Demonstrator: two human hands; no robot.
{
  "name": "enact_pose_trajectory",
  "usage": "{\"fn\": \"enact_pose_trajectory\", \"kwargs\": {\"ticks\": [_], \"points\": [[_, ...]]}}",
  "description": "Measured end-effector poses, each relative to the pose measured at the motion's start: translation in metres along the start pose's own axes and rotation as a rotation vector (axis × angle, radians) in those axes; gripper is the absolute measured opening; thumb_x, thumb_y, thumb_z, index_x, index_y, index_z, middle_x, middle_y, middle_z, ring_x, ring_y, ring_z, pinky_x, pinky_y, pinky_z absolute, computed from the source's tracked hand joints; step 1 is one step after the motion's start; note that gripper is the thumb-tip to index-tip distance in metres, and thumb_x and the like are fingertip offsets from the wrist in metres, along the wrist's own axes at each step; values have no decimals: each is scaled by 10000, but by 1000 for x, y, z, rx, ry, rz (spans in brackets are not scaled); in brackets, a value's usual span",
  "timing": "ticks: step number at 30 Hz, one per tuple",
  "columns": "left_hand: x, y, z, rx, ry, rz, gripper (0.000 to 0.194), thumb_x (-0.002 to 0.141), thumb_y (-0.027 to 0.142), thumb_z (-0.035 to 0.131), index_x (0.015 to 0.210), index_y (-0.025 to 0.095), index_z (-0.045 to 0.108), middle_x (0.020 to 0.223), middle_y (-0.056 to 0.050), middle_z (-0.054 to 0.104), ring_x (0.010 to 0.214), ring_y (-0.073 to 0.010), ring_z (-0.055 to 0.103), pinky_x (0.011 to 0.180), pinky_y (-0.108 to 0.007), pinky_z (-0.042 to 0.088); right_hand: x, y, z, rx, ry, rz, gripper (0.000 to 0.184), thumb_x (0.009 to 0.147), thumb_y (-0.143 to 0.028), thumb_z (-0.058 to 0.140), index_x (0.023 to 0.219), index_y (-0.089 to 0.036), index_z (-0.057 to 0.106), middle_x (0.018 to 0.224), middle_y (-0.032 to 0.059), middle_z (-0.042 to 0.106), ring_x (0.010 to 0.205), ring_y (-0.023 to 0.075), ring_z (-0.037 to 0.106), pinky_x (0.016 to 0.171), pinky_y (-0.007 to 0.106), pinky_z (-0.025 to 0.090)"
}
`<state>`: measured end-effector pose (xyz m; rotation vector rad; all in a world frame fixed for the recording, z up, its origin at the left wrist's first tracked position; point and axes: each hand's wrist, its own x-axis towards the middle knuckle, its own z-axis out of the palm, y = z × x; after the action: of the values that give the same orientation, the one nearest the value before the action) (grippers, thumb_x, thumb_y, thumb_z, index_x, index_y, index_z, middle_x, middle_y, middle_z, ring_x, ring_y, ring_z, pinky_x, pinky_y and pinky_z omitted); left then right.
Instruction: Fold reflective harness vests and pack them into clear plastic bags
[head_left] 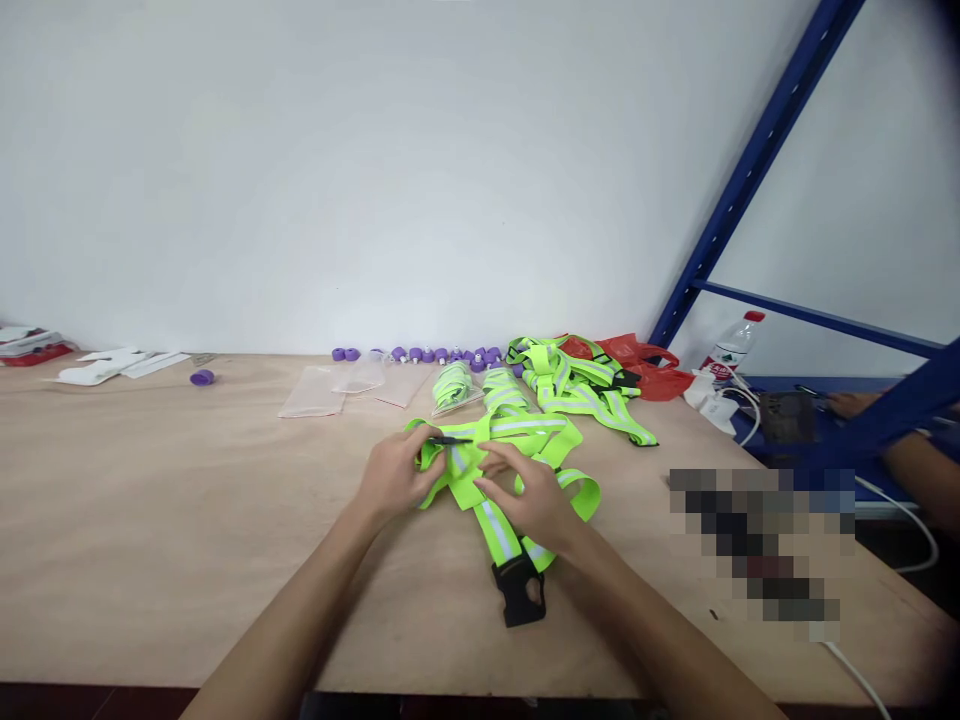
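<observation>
A neon-green reflective strap (499,530) with a silvery stripe lies in loose loops on the table in front of me. My left hand (397,475) pinches one part of it, where a thin black piece (450,440) sticks out beside the fingertips. My right hand (532,497) has thumb and fingers curled in at the strap's middle, on a flat green section. A black plastic buckle (519,590) hangs on the strap end nearest me and rests on the wood. The undersides of the folds are hidden.
Behind the strap sit rolled green straps (452,385), clear bags (311,392) and purple caps (427,355). Further right are more green straps (570,375), a red plastic bag (652,370), a bottle (731,348) and a blue metal frame (742,170). Another person's arm (926,475) shows at right.
</observation>
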<state>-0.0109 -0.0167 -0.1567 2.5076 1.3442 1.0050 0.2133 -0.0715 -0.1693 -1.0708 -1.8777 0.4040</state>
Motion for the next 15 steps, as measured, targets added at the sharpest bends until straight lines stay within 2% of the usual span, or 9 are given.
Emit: {"fn": "enact_pose_trajectory", "kwargs": {"ticks": [2,4,5,7,9,11,13,15], "points": [[1,-7,-4,-27,80,-83,185,893,339,532,1000,219,622,781,-14,698,648,-187,625,607,-268,410,-21,-11,-7,-146,-11,-26,143,935,-308,639,1045,-219,656,924,41,733,846,202,697,789,323,547],[3,-13,-9,-71,179,-154,156,867,346,549,919,212,608,683,9,649,565,-168,570,567,-257,380,-47,-23,-13,-308,-88,-63,130,912,-314,670,989,-209,672,972,69,735,906,240,691,815,364,547],[4,-16,-12,-95,228,-180,149,854,350,559,880,210,599,652,17,625,549,-162,550,557,-253,372,-59,-28,-16,-380,-146,-64,192,885,-326,703,1031,-204,680,1053,91,731,971,266,685,851,392,548],[7,-23,-18,-143,319,-212,165,843,363,565,860,202,596,663,12,623,575,-161,556,562,-246,386,-83,-37,-22,-508,-268,-61,446,830,-392,762,1214,-192,656,1271,141,668,1136,326,640,946,461,530],[11,-31,-27,-201,422,-246,231,857,389,545,936,184,618,768,-18,672,661,-175,603,597,-246,432,-104,-41,-28,-589,-390,-104,729,787,-522,780,1389,-173,565,1423,168,567,1265,369,564,1023,510,493],[14,-45,-40,-277,562,-293,322,864,412,531,1035,159,630,900,-55,705,754,-189,638,642,-252,481,-125,-40,-36,-628,-469,-185,874,769,-621,752,1460,-149,502,1470,170,521,1323,383,516,1066,514,467],[17,-62,-59,-320,703,-339,356,833,414,557,1042,136,635,943,-69,707,775,-187,640,656,-254,510,-146,-36,-46,-646,-478,-244,759,822,-516,733,1452,-153,516,1448,139,553,1317,351,531,1105,478,444],[21,-81,-83,-299,765,-373,335,815,385,560,1004,114,616,870,-62,691,719,-167,613,623,-251,520,-164,-33,-60,-623,-436,-276,554,862,-242,650,1408,-194,567,1358,84,639,1247,280,601,1145,432,413]]}}
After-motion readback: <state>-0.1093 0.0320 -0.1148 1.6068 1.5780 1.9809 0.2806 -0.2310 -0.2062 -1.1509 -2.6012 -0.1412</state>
